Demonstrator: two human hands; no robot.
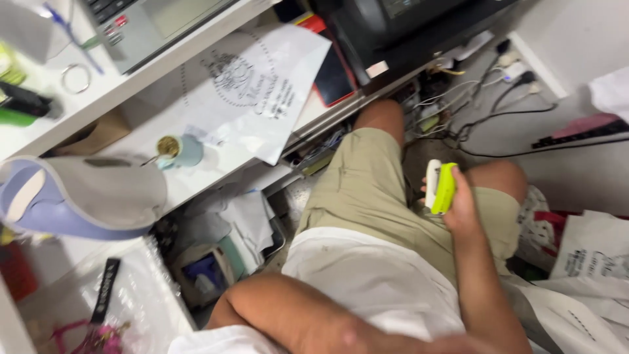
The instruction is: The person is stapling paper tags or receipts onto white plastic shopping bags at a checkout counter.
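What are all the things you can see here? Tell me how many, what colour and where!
Stapler-like tool: one, lime green and white, in the right hand above the lap.
Printed paper sheet: one, white, on the desk.
Small cup: one, pale blue, on the desk edge.
Cap: one, grey and lavender, at left.
Phone: one, red-edged, under the black machine.
Cables: several, black and white, on the floor at upper right.
Ring: one, silver, on the top shelf.
Right hand: one, holding the tool.
Left forearm: one, across the bottom; hand blurred.
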